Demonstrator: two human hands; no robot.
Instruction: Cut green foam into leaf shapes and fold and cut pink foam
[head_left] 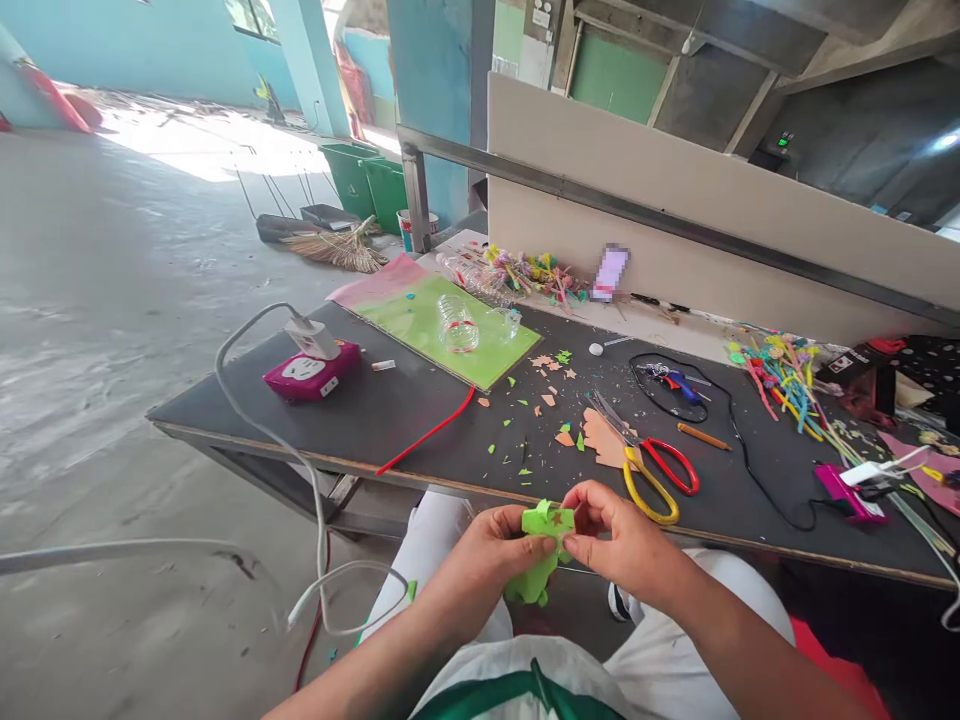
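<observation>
Over my lap, just off the table's front edge, a bright green cut-out craft sheet [534,582] is held between both hands. My left hand [491,545] pinches its left side, thumb on top. At the upper right edge, my right hand [611,530] closes thumb and fingers on the same green sheet. A small brownish star shape shows on the green surface between the hands. Scissors [651,480] with one red and one yellow handle lie just beyond my right hand, partly over a torn orange-pink sheet [604,437].
Green and orange scraps [551,385] litter the dark table [247,400]. A plastic bottle piece [457,325] rests on a green sheet [420,305]. A purple power strip [311,370], its cable hanging off the edge, is left; a blue glue gun [682,387] and pencil [703,436] are right.
</observation>
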